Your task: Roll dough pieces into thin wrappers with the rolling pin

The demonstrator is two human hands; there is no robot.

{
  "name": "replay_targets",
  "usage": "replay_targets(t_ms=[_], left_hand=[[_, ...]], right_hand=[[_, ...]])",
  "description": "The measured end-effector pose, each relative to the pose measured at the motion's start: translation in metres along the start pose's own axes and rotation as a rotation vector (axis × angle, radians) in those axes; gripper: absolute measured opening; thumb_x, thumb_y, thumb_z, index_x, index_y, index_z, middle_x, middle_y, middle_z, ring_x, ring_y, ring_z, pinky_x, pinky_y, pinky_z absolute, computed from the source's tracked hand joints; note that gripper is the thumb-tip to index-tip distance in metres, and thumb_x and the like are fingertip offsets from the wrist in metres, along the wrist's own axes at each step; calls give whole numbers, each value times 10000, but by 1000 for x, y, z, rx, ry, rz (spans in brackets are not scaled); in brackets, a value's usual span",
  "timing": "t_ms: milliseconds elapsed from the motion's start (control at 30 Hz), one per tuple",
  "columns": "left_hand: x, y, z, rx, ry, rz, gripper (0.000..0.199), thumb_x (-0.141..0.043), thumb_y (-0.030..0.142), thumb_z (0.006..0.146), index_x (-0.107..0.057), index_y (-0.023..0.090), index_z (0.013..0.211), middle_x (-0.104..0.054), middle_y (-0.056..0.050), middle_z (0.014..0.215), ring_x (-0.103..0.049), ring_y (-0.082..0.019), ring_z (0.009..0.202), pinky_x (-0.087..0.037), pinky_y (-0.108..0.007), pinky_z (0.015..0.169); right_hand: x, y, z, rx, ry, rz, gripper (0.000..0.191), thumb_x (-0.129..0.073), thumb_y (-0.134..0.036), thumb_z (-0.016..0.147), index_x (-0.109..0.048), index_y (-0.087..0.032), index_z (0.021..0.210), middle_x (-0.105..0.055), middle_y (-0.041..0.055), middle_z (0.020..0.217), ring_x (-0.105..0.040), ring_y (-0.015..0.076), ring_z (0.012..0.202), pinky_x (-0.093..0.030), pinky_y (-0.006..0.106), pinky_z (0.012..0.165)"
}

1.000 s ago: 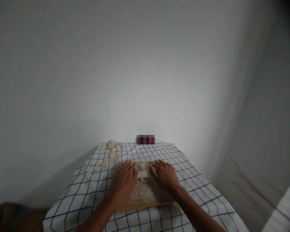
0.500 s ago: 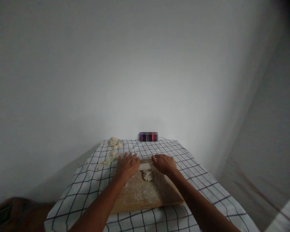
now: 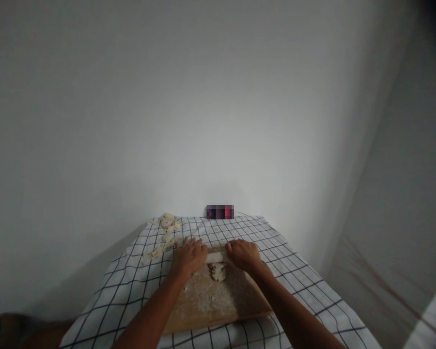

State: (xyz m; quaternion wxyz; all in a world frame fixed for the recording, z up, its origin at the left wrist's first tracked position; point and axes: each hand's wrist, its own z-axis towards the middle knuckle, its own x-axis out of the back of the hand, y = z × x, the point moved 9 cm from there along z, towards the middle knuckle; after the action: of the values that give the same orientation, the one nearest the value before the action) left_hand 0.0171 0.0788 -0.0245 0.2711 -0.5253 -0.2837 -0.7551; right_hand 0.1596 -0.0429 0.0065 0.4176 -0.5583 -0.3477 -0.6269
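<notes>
Both of my hands rest on a pale, floury rolling pin [image 3: 214,257] near the far edge of a wooden board [image 3: 210,308]. My left hand [image 3: 189,254] covers the pin's left end, its fingers over the top and pointing away. Around the right end my right hand [image 3: 243,254] is curled, knuckles up. Between the hands only the middle of the pin shows. Just on the near side of it lies a small, ragged piece of dough [image 3: 218,272], apart from both hands. Flour is scattered over the board.
A white cloth with dark checks [image 3: 298,281] covers the table. At its far left sit a lump of dough [image 3: 168,220] and dough scraps [image 3: 163,243]. A dark, blurred-out object [image 3: 220,212] stands at the far edge against the white wall [image 3: 218,121].
The view has tilted up a little, so everything sits slightly lower in the picture. Both hands remain on the rolling pin, beyond the dough piece, with hardly any other movement.
</notes>
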Motion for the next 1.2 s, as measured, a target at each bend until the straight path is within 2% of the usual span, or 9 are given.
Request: replay_targets(t_ms=[133,233,367,500,633,733,833,967,1200], left_hand=[[7,11,-15,-48,6,76,446,-460,282,1087,-744,233,1427,-656,-149,1569,-499,-433,1551,-336,-795,1248],[12,16,-27,-82,24,89,463,-423,255,1099,-743,220,1432,-653,-146,1571,-502,-444,1547,-336,-790,1252],[14,18,-42,-108,38,71,474,-421,240,1091,-740,231,1441,-668,-127,1557,-536,-407,1530,-416,-679,1256],[14,18,-62,-168,153,56,522,-364,259,1110,-661,215,1537,-605,-115,1627,-506,-341,1566,-411,-603,1299],[11,20,-84,-291,259,69,535,-340,300,1121,-629,218,1564,-599,-78,1640,-496,-300,1578,-434,-566,1304],[15,22,-90,-311,298,73,544,-330,326,1125,-615,213,1575,-595,-80,1645,-504,-304,1572,-456,-583,1286],[20,27,-86,-294,283,83,546,-314,321,1127,-656,194,1534,-635,-98,1603,-545,-316,1537,-432,-620,1291],[26,30,-69,-227,244,86,519,-343,290,1120,-710,200,1477,-677,-108,1552,-576,-332,1510,-419,-617,1293],[31,31,-32,-150,97,134,477,-418,275,1094,-730,215,1450,-675,-145,1543,-543,-376,1532,-361,-667,1302]], right_hand=[[3,-11,-13,102,49,-79,475,-316,-247,1125,-787,-178,1137,-808,175,1167,-753,339,1141,-535,496,959],[4,-13,-24,103,100,-47,495,-302,-251,1143,-790,-178,1100,-809,169,1181,-735,332,1189,-486,538,1060],[5,-11,-39,52,145,62,533,-302,-338,1170,-803,-158,1169,-768,191,1350,-689,336,1315,-404,588,1189],[-4,-9,-59,39,112,161,539,-311,-381,1171,-813,-189,1216,-713,168,1474,-633,339,1416,-325,627,1265],[-18,-6,-81,44,106,247,506,-324,-412,1170,-768,-262,1362,-666,102,1555,-557,316,1508,-244,632,1323],[-24,-4,-88,53,124,264,518,-306,-425,1174,-728,-289,1441,-580,76,1644,-447,310,1595,-214,629,1343],[-25,0,-80,49,110,253,516,-312,-413,1172,-711,-278,1469,-523,86,1687,-388,318,1628,-212,640,1342],[-20,5,-54,84,86,273,512,-313,-404,1170,-723,-268,1445,-575,87,1650,-441,316,1597,-256,637,1328],[-27,18,-7,47,-24,297,578,-272,-440,1170,-682,-216,1511,-525,123,1682,-377,326,1631,-248,630,1327]])
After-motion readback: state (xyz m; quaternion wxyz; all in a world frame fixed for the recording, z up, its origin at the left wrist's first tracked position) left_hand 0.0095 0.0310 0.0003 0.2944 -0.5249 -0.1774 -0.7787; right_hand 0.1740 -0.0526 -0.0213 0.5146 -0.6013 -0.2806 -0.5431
